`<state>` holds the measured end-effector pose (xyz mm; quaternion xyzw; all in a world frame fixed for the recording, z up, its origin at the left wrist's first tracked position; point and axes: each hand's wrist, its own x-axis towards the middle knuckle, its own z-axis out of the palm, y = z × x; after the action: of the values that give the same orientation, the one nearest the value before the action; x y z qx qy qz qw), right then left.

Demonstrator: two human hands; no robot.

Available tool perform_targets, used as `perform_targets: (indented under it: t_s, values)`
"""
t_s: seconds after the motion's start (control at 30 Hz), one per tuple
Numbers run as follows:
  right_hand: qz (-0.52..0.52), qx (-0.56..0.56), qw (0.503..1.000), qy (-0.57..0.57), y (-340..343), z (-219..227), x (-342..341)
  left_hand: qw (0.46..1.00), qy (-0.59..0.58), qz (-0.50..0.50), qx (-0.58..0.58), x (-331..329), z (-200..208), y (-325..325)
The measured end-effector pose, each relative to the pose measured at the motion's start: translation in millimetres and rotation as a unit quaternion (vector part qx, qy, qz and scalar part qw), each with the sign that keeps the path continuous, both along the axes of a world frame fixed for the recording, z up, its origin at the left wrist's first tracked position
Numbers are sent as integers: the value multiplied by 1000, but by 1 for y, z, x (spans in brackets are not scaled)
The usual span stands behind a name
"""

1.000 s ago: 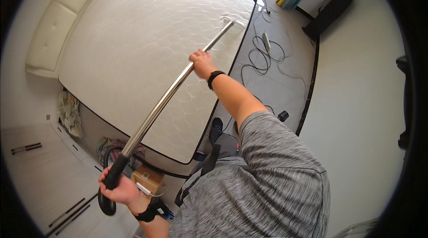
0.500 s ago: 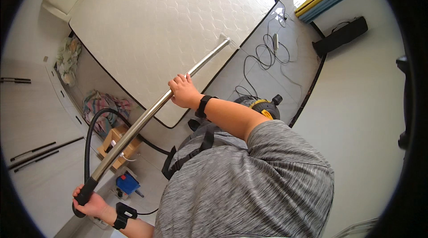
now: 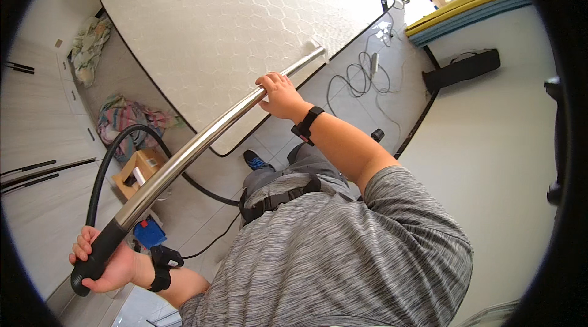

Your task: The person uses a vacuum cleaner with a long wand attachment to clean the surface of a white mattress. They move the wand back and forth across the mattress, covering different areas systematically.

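A long shiny metal vacuum wand (image 3: 196, 153) runs slantwise across the view. My left hand (image 3: 113, 263) is wrapped around its black handle (image 3: 110, 242) at the lower left. Further up, my right hand (image 3: 283, 95) grips the metal tube from above. At the far end, a pale nozzle (image 3: 316, 46) touches the white quilted mattress (image 3: 226, 15) by its right edge. From the handle a black hose (image 3: 97, 189) loops up and back toward my waist. Both wrists wear black straps.
Looped cables and a white power strip (image 3: 375, 63) lie on the tiled floor right of the mattress. A black long case (image 3: 465, 70) leans by the wall. Bundled cloth (image 3: 125, 122), a cardboard box (image 3: 144, 168) and a blue dustpan-like item (image 3: 149, 233) are at left, beside cabinets (image 3: 43, 106).
The wand has shifted, its handle end lower and further left. My right hand has moved up and right with the tube, and the nozzle slid slightly right. A shoe now shows below the mattress.
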<state>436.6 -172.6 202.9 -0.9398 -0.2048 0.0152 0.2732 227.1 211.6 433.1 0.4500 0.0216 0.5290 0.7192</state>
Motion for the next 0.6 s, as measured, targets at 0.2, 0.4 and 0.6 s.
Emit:
perform_targets:
  t_s: [0.2, 0.4, 0.6]
  values:
    - [15, -16, 996, 91, -15, 5, 2, 998, 18, 22, -50, 7, 2, -12]
    - [52, 10, 997, 64, -52, 6, 8, 992, 62, 97, -58, -26, 18, -46]
    - [97, 52, 994, -19, -140, -21, 37, 995, 40, 35, -80, -57, 31, -178]
